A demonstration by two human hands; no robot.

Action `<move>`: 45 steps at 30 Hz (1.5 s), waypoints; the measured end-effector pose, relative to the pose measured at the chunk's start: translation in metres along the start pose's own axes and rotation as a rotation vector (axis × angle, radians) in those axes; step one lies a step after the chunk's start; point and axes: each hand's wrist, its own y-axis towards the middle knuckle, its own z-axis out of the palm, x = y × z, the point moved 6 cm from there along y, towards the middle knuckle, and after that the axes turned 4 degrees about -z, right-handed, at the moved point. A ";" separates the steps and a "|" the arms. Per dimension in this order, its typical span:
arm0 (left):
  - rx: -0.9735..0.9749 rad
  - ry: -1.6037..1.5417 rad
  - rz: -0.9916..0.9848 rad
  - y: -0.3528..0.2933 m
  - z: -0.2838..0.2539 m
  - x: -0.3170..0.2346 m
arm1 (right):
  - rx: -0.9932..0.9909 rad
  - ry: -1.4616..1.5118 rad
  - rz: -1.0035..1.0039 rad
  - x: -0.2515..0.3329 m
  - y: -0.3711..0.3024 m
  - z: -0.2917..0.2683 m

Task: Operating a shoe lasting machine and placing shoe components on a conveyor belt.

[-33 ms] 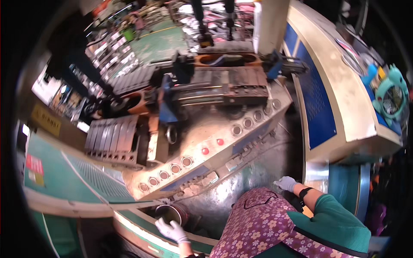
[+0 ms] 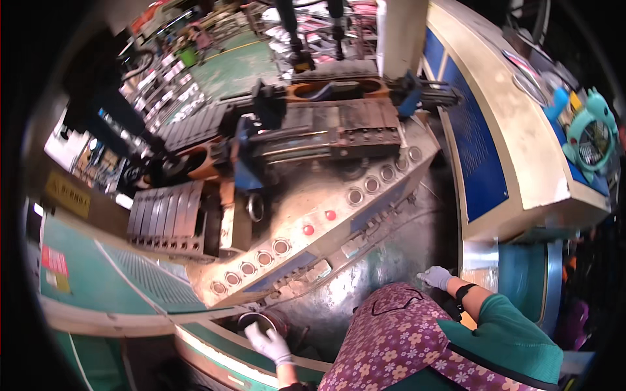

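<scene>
My left hand (image 2: 269, 345), in a white glove, hangs at the lower middle with fingers apart and nothing in it. It is nearest to a dark reddish bucket (image 2: 279, 319), partly hidden behind it. My right hand (image 2: 435, 277), also gloved, is held in front of the floral apron (image 2: 391, 326) over the metal floor, fingers stretched out, nothing visible in it. Ahead stands a machine with a pale base (image 2: 300, 218) bearing round buttons and two red buttons (image 2: 319, 223). Slotted metal blocks (image 2: 166, 218) and a horizontal clamp unit (image 2: 342, 130) are mounted above the base.
A beige and blue cabinet (image 2: 515, 150) stands at the right, a turquoise fan (image 2: 592, 140) on it. Green panels (image 2: 111, 267) with a beige rail border the left. Stacked parts (image 2: 355, 29) lie on racks beyond the machine. Cables run along the base's foot.
My left hand has shifted slightly right. The whole view has shifted a little; the right hand stays in front of the apron.
</scene>
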 end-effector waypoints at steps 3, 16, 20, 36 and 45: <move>0.291 -0.237 0.154 -0.009 0.097 -0.105 | -0.033 0.239 0.066 -0.067 -0.036 0.042; 1.619 -0.454 0.763 -0.173 0.261 -0.400 | -0.689 0.686 0.638 -0.211 -0.264 0.389; 1.715 -0.571 0.670 -0.197 0.279 -0.462 | -0.730 0.841 0.667 -0.169 -0.264 0.431; 1.253 -0.481 -0.099 -0.093 0.241 -0.152 | -1.400 0.682 -0.537 0.080 -0.027 -0.374; 0.604 -0.480 -0.792 -0.145 0.188 -0.047 | -1.222 -0.017 -0.551 0.116 0.255 -0.607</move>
